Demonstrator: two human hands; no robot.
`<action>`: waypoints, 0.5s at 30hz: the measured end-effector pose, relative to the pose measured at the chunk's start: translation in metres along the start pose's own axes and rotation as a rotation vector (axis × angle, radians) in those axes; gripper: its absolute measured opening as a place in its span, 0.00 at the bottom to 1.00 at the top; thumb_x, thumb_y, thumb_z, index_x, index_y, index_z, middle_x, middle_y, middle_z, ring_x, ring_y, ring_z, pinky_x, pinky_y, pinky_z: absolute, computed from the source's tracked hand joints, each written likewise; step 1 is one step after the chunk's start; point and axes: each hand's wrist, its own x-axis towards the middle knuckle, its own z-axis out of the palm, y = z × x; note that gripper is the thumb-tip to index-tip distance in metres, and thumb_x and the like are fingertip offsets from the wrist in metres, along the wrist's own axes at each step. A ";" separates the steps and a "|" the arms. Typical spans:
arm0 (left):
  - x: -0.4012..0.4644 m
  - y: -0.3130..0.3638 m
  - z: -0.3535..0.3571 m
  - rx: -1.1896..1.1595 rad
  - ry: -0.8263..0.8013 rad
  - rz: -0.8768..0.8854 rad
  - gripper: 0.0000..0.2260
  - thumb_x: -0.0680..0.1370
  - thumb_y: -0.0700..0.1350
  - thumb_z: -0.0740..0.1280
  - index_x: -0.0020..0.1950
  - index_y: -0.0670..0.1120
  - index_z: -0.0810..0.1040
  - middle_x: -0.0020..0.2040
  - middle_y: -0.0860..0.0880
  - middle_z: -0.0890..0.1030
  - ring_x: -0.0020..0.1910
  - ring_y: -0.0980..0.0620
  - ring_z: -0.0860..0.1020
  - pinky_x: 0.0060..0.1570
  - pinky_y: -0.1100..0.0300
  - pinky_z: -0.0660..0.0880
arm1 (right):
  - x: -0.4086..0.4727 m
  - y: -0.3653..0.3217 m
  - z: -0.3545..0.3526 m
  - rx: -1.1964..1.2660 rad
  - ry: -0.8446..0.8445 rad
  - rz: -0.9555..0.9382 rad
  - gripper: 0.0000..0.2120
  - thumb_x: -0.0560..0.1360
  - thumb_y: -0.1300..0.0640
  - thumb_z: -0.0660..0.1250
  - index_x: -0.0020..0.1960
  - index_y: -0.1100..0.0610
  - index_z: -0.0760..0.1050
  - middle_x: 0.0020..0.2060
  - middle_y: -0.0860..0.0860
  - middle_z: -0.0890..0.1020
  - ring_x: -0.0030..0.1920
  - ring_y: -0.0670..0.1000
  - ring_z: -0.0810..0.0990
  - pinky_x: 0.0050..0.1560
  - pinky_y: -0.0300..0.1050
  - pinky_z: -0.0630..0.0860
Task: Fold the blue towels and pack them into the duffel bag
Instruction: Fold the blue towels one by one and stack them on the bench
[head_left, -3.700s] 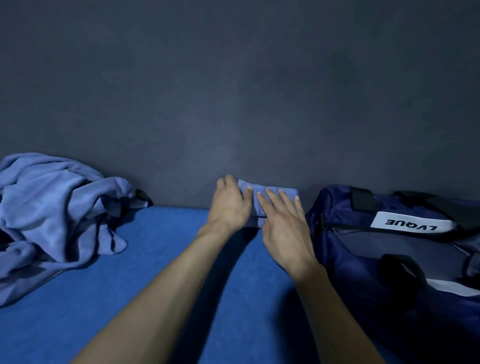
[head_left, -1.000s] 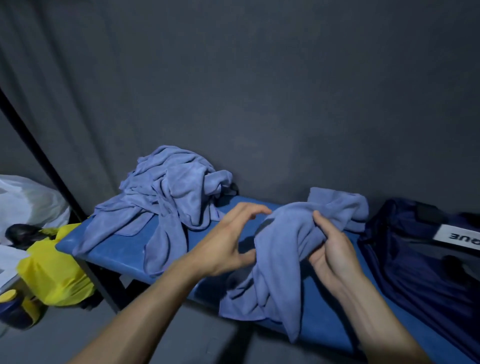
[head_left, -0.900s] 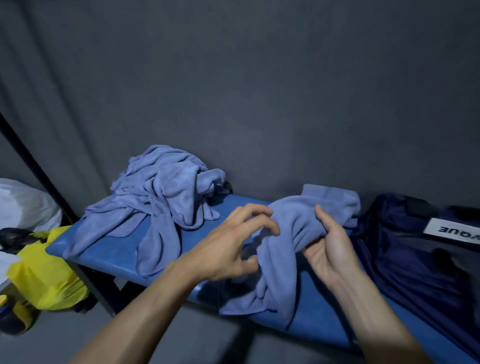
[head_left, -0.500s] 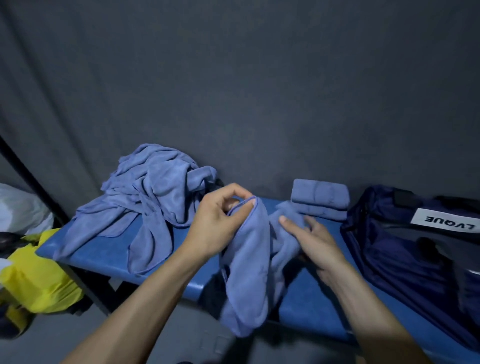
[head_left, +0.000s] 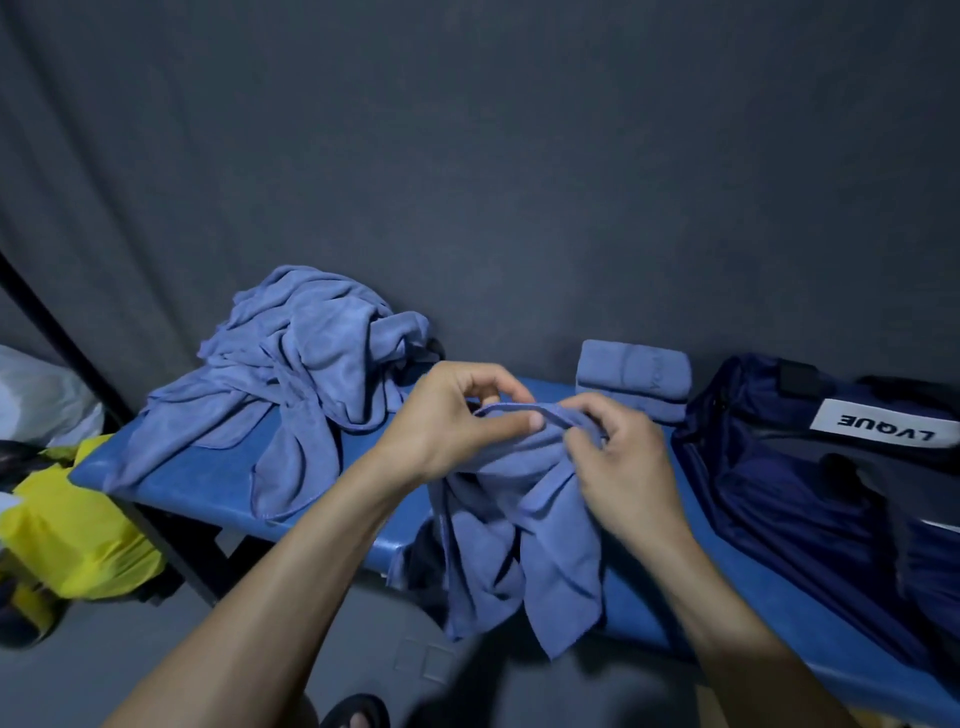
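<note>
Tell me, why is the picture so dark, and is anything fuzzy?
Head view: the light is dim, so the duffel bag nearly melts into shadow; the hands and the towel they hold look sharp, while the floor at the bottom edge is smeared and the bench bends from the wide lens.

Much of the scene is lying out of reach of the lens.

The duffel bag (head_left: 810, 483) is running off the right edge, its dark inside unreadable. The blue bench (head_left: 208, 483) is vanishing under the towel pile (head_left: 306, 364) and off the lower right. A yellow bag (head_left: 67, 535) and white bag (head_left: 36, 400) are being cut by the left edge. A sandalled foot (head_left: 353, 714) is getting cropped at the bottom, blurred.
</note>
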 end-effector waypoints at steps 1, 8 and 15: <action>-0.002 -0.001 -0.002 0.088 -0.017 0.042 0.04 0.75 0.45 0.77 0.44 0.48 0.84 0.34 0.46 0.79 0.31 0.58 0.72 0.35 0.64 0.67 | 0.003 0.003 -0.006 0.022 0.049 0.009 0.12 0.74 0.67 0.62 0.41 0.53 0.79 0.34 0.49 0.81 0.36 0.50 0.78 0.37 0.49 0.72; -0.011 -0.013 0.007 0.404 -0.071 -0.010 0.06 0.71 0.40 0.70 0.40 0.51 0.78 0.33 0.61 0.78 0.27 0.57 0.72 0.30 0.67 0.66 | 0.006 -0.022 -0.036 1.124 -0.103 0.392 0.13 0.73 0.69 0.52 0.35 0.56 0.68 0.31 0.50 0.70 0.32 0.47 0.70 0.35 0.41 0.72; -0.008 -0.049 -0.012 0.540 -0.191 -0.292 0.03 0.78 0.45 0.67 0.46 0.50 0.73 0.36 0.54 0.76 0.35 0.52 0.73 0.36 0.57 0.69 | 0.014 -0.005 -0.060 1.379 -0.002 0.400 0.15 0.78 0.61 0.53 0.33 0.51 0.60 0.32 0.46 0.60 0.33 0.44 0.60 0.38 0.37 0.63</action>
